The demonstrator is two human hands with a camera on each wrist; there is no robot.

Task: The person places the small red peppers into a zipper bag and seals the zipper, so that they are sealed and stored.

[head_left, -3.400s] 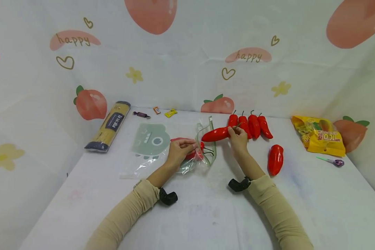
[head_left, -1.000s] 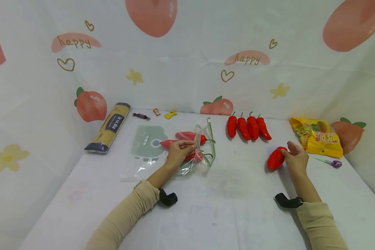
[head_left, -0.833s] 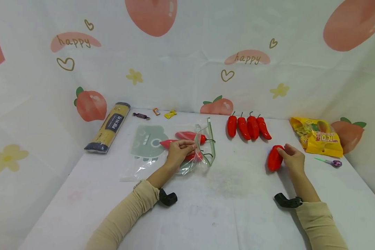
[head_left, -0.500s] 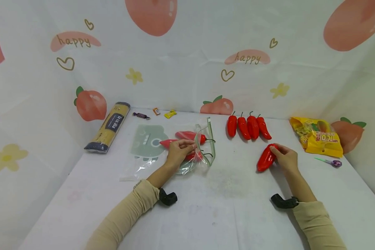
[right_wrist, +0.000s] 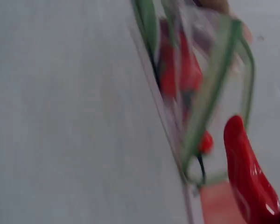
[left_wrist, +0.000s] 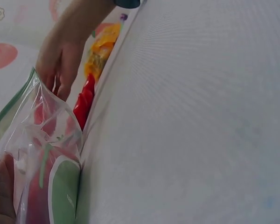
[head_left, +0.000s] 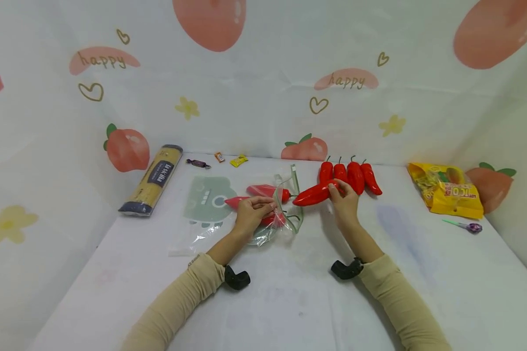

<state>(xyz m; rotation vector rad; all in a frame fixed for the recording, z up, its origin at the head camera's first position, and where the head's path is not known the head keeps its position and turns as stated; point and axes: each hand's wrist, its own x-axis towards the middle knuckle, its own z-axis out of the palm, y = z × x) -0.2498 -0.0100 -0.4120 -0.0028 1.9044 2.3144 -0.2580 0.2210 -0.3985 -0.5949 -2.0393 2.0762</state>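
Observation:
My left hand (head_left: 248, 214) pinches the upper side of a clear zip bag (head_left: 208, 195) with a green cartoon print, and the bag's green-edged mouth stands open to the right. Inside the bag lie red chili peppers (head_left: 261, 189), their stems toward the mouth. Between thumb and fingers, my right hand (head_left: 346, 202) holds another red chili pepper (head_left: 313, 195) by its stem end. That pepper's tip points left, right at the bag's mouth. In the right wrist view the held pepper (right_wrist: 249, 172) shows beside the bag's green zip strip (right_wrist: 214, 88).
Several red chili peppers (head_left: 355, 176) lie in a row behind the right hand. A spaghetti pack (head_left: 153, 178) and small wrapped candies (head_left: 239, 160) are at the back left. On the right are a yellow snack bag (head_left: 450, 192) and a lollipop (head_left: 473, 227).
An earlier pepper went into the bag. The right hand then took the single pepper from the right side of the table and carried it left to the bag's mouth. The left hand stayed put.

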